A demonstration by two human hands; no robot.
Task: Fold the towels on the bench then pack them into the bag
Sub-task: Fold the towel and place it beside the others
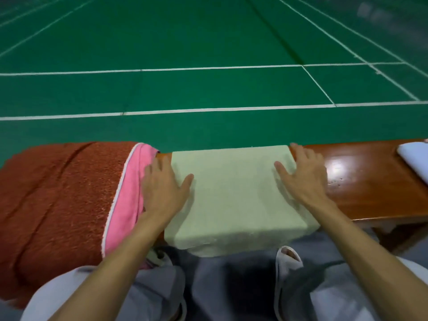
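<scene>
On the wooden bench (pixel 370 188), head view: pale green towel (pixel 236 198), folded to a flat rectangle and laid across the seat, far edge at the bench's far edge, near edge draped over the front toward the knees. To its left, touching: pink towel (pixel 129 195) with white trim, lying over a rust-red towel (pixel 58 200) spread across the bench end. To its right: bare polished wood, then a folded white towel (pixel 414 158) at the frame edge, well apart. Beyond the bench: open green court floor (pixel 208 89) with white lines. Left hand (pixel 162 188) flat, palm down, on the green towel's left edge, fingers straight and spread, thumb out over the cloth, gripping nothing. Right hand (pixel 303 179) likewise flat on the right edge, fingers extended toward the far corner, partly over the wood, holding nothing.
</scene>
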